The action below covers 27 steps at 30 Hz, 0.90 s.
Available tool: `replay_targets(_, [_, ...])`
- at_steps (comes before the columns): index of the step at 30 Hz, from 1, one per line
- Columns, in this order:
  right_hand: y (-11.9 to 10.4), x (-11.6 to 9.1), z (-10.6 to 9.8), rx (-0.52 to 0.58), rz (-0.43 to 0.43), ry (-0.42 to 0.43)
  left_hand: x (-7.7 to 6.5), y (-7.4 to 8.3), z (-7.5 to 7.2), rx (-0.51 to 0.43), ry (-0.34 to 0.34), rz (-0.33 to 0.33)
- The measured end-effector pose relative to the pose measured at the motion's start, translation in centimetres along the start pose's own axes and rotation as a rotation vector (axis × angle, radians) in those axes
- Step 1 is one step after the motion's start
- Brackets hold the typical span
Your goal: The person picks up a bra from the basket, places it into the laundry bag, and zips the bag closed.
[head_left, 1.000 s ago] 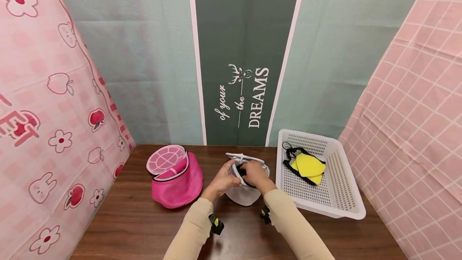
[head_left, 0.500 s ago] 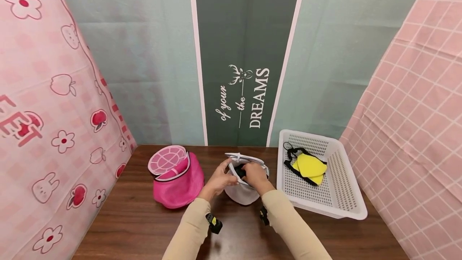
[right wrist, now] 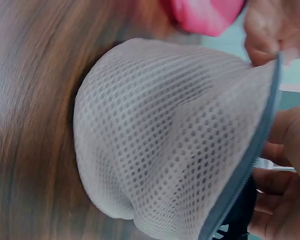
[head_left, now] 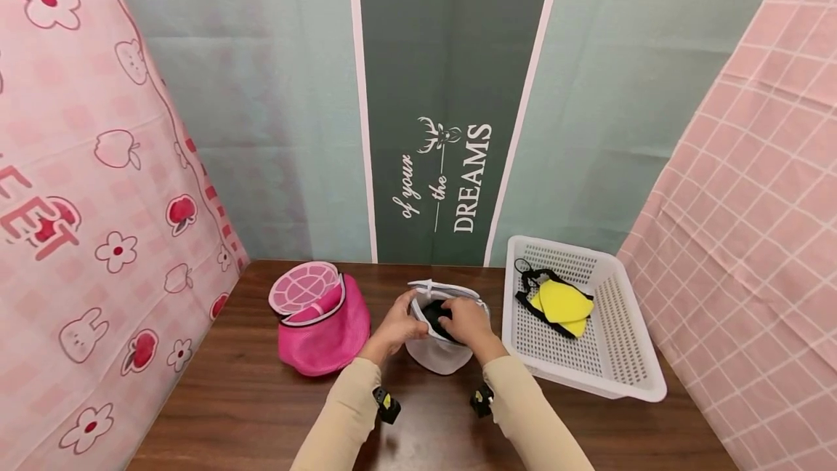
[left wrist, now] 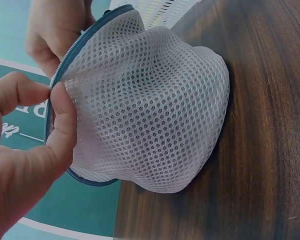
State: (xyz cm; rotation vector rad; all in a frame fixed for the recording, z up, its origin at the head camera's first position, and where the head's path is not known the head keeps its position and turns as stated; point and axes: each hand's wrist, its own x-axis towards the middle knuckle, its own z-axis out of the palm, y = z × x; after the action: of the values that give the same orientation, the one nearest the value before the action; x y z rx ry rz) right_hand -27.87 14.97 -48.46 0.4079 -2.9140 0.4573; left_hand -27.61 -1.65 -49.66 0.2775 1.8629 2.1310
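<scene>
A white mesh laundry bag (head_left: 439, 357) with a grey zipper (left wrist: 70, 55) stands on the table, its round lid (head_left: 451, 288) folded back. My left hand (head_left: 395, 325) pinches the near left rim between thumb and forefinger, plain in the left wrist view. At the bag's mouth is my right hand (head_left: 467, 322), its fingers loosely bent and spread over a black cloth-like thing (head_left: 434, 311) inside. The right wrist view shows a gap between those fingers, with the black thing (right wrist: 244, 202) beside them. Most of that thing is hidden by the mesh.
To the left, a pink mesh bag (head_left: 325, 340) stands with its lid tipped back. A white perforated basket (head_left: 617, 311) on the right holds a yellow and black fabric item (head_left: 562, 302) with straps. Curtains surround the brown wooden table (head_left: 222, 413).
My right hand has drawn slightly up and right, with its fingers loosened, and more of the black thing shows. The left hand keeps its pinch on the bag's rim.
</scene>
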Motion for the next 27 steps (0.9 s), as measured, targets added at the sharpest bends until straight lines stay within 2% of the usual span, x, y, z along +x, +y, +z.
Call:
replay_targets(3, [0.1,-0.4,-0.6,0.063,-0.007,0.075,0.1,0.0,-0.1,0.022,0.016,-0.007])
replay_targets(6, [0.4,-0.6,-1.2,0.111,0.022,0.146,0.2,0.0,-0.3,0.030,0.024,-0.005])
replay_targets(11, [1.6,-0.9,-2.2,0.132,0.086,0.200,0.1,-0.2,-0.5,0.046,0.028,0.002])
replay_targets(15, [2.7,-1.0,-2.6,0.123,0.133,0.177,0.0,-0.3,-0.6,0.039,0.026,0.002])
replay_targets(19, [3.5,-1.0,-2.7,0.138,0.187,0.120,-0.3,0.1,-0.6,0.023,0.022,-0.002])
replay_targets(27, [4.3,-0.6,-2.7,0.106,0.285,0.009,0.0,-0.4,-0.7,0.016,0.034,0.003])
